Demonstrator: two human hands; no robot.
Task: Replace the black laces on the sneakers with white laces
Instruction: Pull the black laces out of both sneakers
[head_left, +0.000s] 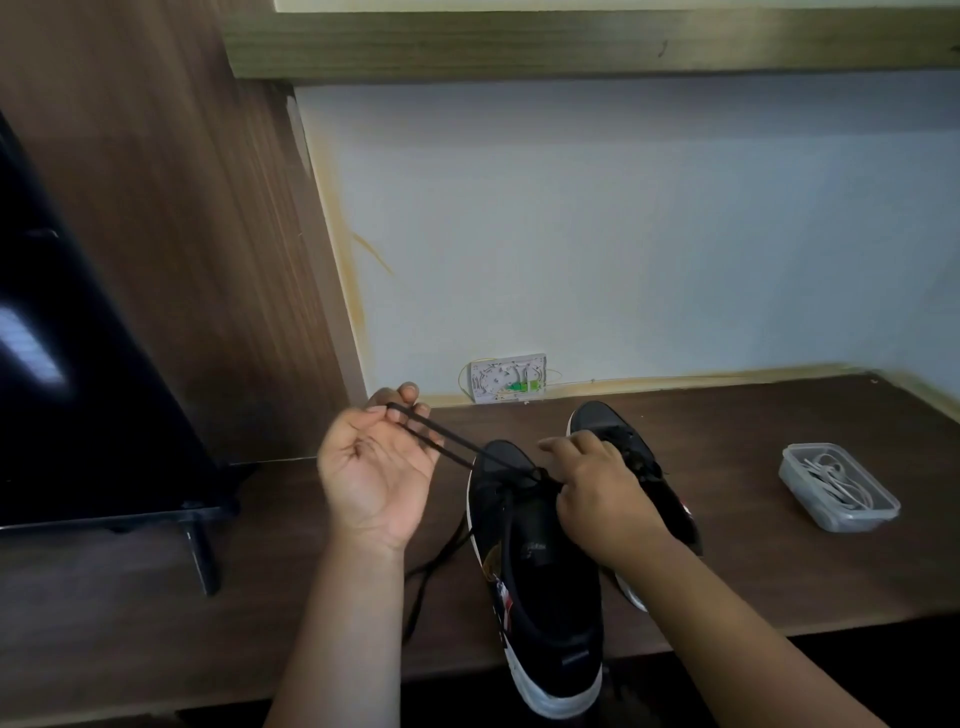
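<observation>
Left hand (376, 467) raised, fingertips pinching loop of black lace (441, 441) pulled up from near sneaker (540, 582) on desk (779, 571). Right hand (597, 493) curled over its eyelets. White laces (836, 480) in tub (839, 488), right.

I see a dark wood-grain desk top (753, 545) with a smooth, matt finish. The near sneaker (540, 587) shows matt black cloth uppers and a smooth white sole; the black lace (441, 441) looks flat and woven. The container (839, 486) is clear, slightly cloudy plastic. The screen (78, 389) on my left is glossy black, on a matt stand.
</observation>
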